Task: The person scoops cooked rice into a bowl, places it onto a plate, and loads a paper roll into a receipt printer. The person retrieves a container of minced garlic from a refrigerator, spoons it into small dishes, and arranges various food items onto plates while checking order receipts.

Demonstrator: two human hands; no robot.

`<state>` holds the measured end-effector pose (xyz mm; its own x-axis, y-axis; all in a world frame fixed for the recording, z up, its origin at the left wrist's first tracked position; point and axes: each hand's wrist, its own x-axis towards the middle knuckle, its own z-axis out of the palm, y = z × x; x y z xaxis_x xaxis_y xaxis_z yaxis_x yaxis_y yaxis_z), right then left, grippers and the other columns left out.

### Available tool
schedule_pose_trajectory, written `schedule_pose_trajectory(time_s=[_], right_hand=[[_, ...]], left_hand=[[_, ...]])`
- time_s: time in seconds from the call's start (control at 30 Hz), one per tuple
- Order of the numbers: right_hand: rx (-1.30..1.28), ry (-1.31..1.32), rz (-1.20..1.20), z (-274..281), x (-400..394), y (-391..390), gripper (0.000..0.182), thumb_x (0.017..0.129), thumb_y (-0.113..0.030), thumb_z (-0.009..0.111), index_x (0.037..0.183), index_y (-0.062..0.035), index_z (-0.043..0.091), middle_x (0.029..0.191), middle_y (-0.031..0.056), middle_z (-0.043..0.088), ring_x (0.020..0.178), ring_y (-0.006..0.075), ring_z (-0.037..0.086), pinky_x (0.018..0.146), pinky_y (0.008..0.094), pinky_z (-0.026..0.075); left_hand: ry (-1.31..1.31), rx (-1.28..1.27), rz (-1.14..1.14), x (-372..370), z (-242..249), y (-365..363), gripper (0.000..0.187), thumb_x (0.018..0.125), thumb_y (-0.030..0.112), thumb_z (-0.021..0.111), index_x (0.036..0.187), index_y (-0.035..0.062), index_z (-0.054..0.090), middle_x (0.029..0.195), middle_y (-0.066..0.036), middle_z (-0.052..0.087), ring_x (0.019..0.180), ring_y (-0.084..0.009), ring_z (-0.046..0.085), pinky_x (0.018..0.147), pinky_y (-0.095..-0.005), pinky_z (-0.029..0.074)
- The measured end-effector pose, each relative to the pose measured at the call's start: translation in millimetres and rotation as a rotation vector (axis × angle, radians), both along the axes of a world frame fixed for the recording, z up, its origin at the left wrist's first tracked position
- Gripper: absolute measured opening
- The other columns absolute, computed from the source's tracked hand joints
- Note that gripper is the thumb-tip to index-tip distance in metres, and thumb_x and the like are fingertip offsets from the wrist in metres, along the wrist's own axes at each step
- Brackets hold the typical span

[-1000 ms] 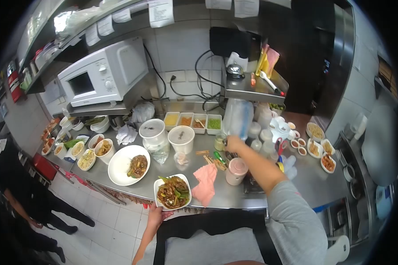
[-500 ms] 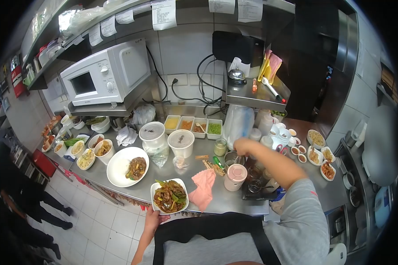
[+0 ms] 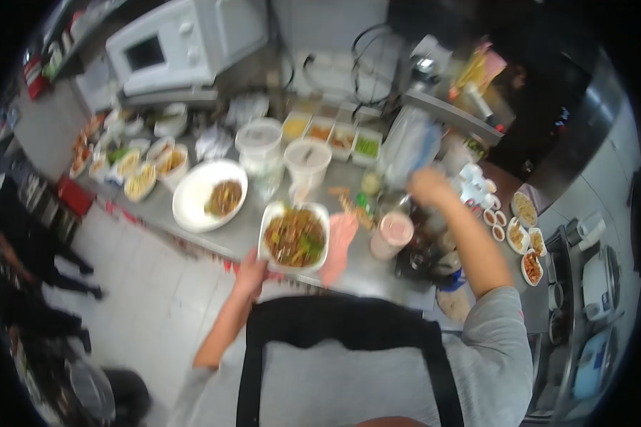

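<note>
My left hand [image 3: 250, 275] grips the lower left rim of a white square bowl [image 3: 263, 265], which holds a glossy brown stir-fry [image 3: 294, 237] with green pieces. My right hand [image 3: 430, 186] looks closed above a metal container [image 3: 394, 202]; motion blur hides what its fingers hold. Close to that hand are a clear plastic bag [image 3: 410, 146], a jar [image 3: 370, 181] and a pink-lidded tub [image 3: 392, 235]. A pink cloth [image 3: 340, 245] lies right beside the bowl. Farther left, a white oval plate [image 3: 187, 203] carries rice and brown stir-fry.
Two lidded tubs [image 3: 308, 162] and a row of topping trays [image 3: 343, 139] stand behind the bowl. Small side dishes line the left of the counter and the right [image 3: 519, 239]. A microwave [image 3: 192, 43] sits above. At far left stands another person [image 3: 35, 235].
The view has shifted and blurred. My left hand and the bowl are slightly farther right, nearer the pink cloth. My right hand stays over the metal container area.
</note>
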<state>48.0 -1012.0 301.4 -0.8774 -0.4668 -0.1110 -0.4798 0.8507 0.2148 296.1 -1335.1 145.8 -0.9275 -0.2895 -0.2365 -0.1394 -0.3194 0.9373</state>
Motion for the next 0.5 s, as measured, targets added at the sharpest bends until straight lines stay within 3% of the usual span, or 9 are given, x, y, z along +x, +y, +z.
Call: schedule_pose_trajectory(time_s=[0.03, 0.1, 0.2, 0.33, 0.5], right_hand=[[-0.267, 0.1, 0.025, 12, 16, -9, 0.032, 0.08, -0.034, 0.057, 0.091, -0.0054, 0.066, 0.087, 0.0188, 0.064, 0.082, 0.0343, 0.062, 0.072, 0.043, 0.049], [-0.562, 0.025, 0.146, 17, 27, -27, 0.032, 0.079, -0.035, 0.06, 0.093, -0.0071, 0.066, 0.086, 0.0174, 0.064, 0.082, 0.0343, 0.061, 0.071, 0.0415, 0.047], [-0.681, -0.194, 0.366, 4, 37, -60, 0.031, 0.077, -0.035, 0.063, 0.091, -0.0079, 0.066, 0.085, 0.0146, 0.065, 0.081, 0.0312, 0.061, 0.07, 0.0381, 0.046], [-0.633, -0.394, 0.268, -19, 28, -93, 0.029, 0.073, -0.032, 0.067, 0.091, -0.0095, 0.066, 0.083, 0.0109, 0.065, 0.075, 0.0242, 0.061, 0.067, 0.0332, 0.046], [-0.664, -0.317, 0.345, -19, 38, -93, 0.024, 0.072, -0.027, 0.068, 0.09, -0.0107, 0.066, 0.08, 0.0084, 0.065, 0.073, 0.0234, 0.061, 0.064, 0.0336, 0.045]], left_hand=[[0.024, 0.04, -0.042, -3, -1, 0, 0.041, 0.085, 0.001, 0.036, 0.126, -0.0004, 0.038, 0.109, -0.016, 0.056, 0.078, -0.0251, 0.063, 0.059, -0.0309, 0.056], [0.02, 0.086, -0.098, -4, 20, 9, 0.042, 0.085, 0.001, 0.036, 0.127, -0.0004, 0.036, 0.106, -0.016, 0.056, 0.074, -0.0231, 0.064, 0.059, -0.0296, 0.056], [-0.037, 0.083, -0.152, -3, 31, 16, 0.045, 0.086, 0.002, 0.035, 0.131, -0.0003, 0.031, 0.094, -0.016, 0.061, 0.067, -0.0216, 0.064, 0.065, -0.0304, 0.056], [-0.065, 0.04, -0.203, -1, 39, 21, 0.046, 0.086, 0.002, 0.035, 0.132, 0.0004, 0.03, 0.091, -0.015, 0.062, 0.066, -0.02, 0.065, 0.063, -0.0277, 0.055], [-0.105, 0.067, -0.207, 2, 30, 21, 0.046, 0.086, 0.002, 0.035, 0.132, 0.0006, 0.03, 0.095, -0.015, 0.061, 0.067, -0.0205, 0.065, 0.062, -0.0261, 0.055]])
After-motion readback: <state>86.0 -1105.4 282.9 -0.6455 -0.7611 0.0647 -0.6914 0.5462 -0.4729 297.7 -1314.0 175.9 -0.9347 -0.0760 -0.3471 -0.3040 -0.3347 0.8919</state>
